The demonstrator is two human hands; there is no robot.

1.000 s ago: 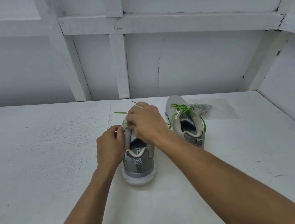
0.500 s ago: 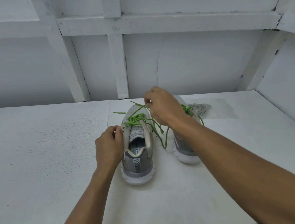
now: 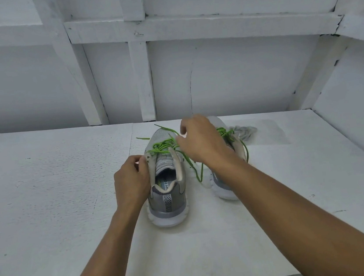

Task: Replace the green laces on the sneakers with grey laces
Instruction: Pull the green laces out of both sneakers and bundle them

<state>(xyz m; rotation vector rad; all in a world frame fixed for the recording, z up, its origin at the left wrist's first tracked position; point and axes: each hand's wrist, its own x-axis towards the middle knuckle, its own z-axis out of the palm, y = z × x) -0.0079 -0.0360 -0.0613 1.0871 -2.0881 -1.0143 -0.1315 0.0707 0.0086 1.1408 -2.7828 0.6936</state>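
Two grey sneakers stand heel-toward-me on a white table [image 3: 60, 221]. The left sneaker [image 3: 167, 199] has loosened green laces [image 3: 162, 146] across its upper, with loose ends trailing to the right and past the toe. My left hand [image 3: 131, 183] grips the left side of its collar near the top eyelet. Over the laces hovers my right hand [image 3: 201, 142], fingers curled and pinching a green strand at the sneaker's right side. My right forearm mostly covers the right sneaker [image 3: 225, 190], whose green laces [image 3: 227, 132] show above. A bundle of grey laces [image 3: 244, 131] lies behind it.
A clear plastic bag [image 3: 267, 133] lies flat at the back right, by the grey laces. White panelled walls with battens close the table at the back and right. Bare table surface stretches to the left and in front of the sneakers.
My right hand left the top eyelets, rose toward the toe pulling a green strand loose, then dropped slightly. The left sneaker's laces now lie slack. My left hand stayed on the collar.
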